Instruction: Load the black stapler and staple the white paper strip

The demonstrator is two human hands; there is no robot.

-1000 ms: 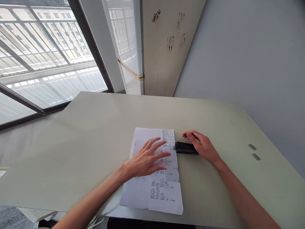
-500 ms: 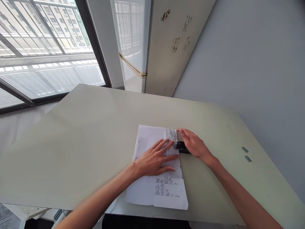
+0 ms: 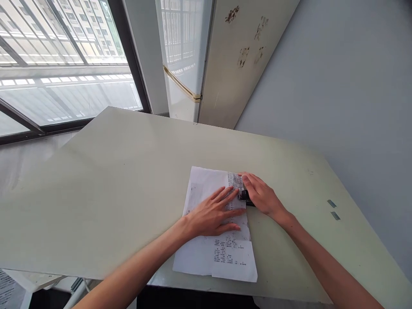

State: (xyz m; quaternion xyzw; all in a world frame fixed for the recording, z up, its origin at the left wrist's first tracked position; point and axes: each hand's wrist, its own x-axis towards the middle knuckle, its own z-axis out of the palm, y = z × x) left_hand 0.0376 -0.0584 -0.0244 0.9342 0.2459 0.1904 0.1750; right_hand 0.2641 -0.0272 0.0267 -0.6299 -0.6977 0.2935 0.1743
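Printed white paper sheets [image 3: 196,257] lie on the table, with small text down the right part and a dark patterned block near the top right. My left hand [image 3: 214,213] rests flat on the paper, fingers spread towards its right edge. A black stapler [image 3: 245,195] sits at that edge, its front end over the paper's margin. My right hand [image 3: 262,195] is closed over the stapler from above and hides most of its body.
The pale table [image 3: 112,184] extends to the left and beyond the paper. Two grey tape pieces [image 3: 334,209] are stuck on its right side. A refrigerator [image 3: 183,51] stands behind, beside a window [image 3: 64,56] and a grey wall [image 3: 347,73].
The view has shifted slightly. The paper and my left hand sit a little further right, closer to my right hand. Less of the stapler shows beneath my right hand.
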